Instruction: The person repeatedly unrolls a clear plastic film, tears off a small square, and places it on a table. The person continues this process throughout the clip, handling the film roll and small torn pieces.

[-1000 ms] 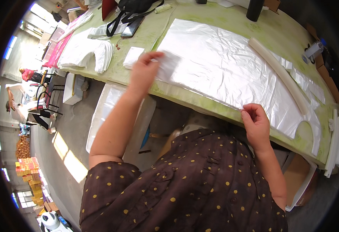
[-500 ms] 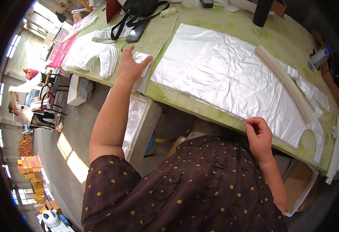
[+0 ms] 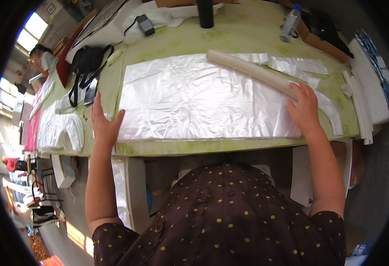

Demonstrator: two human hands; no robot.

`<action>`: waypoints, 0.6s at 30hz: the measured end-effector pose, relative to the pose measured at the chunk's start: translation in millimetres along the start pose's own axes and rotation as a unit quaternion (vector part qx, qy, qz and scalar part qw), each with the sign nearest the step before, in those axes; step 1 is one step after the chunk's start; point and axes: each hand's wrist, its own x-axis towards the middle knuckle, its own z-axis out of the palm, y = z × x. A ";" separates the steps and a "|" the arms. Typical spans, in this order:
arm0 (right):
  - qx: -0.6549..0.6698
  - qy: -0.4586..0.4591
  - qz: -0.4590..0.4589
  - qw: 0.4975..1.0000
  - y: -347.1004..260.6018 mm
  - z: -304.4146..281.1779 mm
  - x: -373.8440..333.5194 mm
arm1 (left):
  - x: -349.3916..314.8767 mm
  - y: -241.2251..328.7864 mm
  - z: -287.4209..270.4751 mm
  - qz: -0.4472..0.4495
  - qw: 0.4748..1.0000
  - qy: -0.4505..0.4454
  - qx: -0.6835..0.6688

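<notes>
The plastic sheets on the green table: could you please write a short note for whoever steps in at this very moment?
Left hand: open and flat, at the left end of the stack of plastic sheets, holding nothing.
Right hand: open, palm down on the right end of the stack, next to the white roll that lies slantwise across its far right corner.
The stack lies flat along the near edge of the green table. Cut plastic scraps lie beyond the roll.
Done: the sheets are spread out flat.
Left: I cannot tell; no tool is in either hand.
</notes>
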 end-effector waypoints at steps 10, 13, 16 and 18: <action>0.294 -0.339 0.181 0.875 -68.9 -88.1 -37.5 | -34.7 233.2 79.2 0.220 0.888 -0.250 -0.317; 0.367 -0.371 0.214 0.826 -97.6 -93.1 -60.9 | -43.0 284.3 115.6 0.298 0.856 -0.274 -0.321; 0.384 -0.331 0.216 0.834 -91.9 -84.3 -82.7 | -54.7 302.4 124.5 0.290 0.878 -0.309 -0.222; 0.395 -0.269 0.258 0.840 -73.0 -76.5 -95.1 | -60.9 299.8 129.8 0.295 0.887 -0.285 -0.212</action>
